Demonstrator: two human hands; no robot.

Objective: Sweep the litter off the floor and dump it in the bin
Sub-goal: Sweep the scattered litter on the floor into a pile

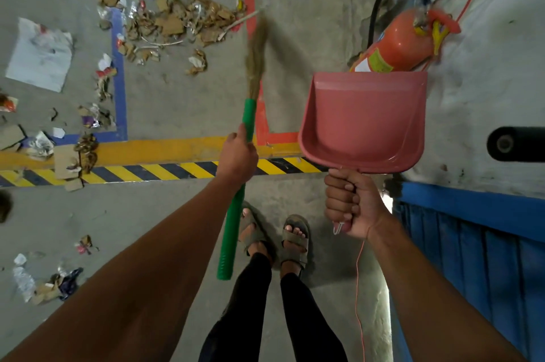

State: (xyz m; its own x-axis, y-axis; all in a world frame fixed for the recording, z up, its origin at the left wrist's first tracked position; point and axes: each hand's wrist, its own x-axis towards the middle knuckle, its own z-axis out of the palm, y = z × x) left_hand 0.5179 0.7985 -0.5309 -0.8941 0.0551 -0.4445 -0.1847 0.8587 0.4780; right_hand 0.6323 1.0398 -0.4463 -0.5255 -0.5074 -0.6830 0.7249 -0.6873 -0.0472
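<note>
Your arms are bare, no sleeves, watch or rings showing on your left hand or right hand. You've got black leggings on, plus dusty grey-olive strappy sandals, toes out.

Green-handled broom, pink dustpan, yellow-black striped floor tape

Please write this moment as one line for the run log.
left hand: grips broom | right hand: grips dustpan, empty | litter: on floor | bin: unseen
</note>
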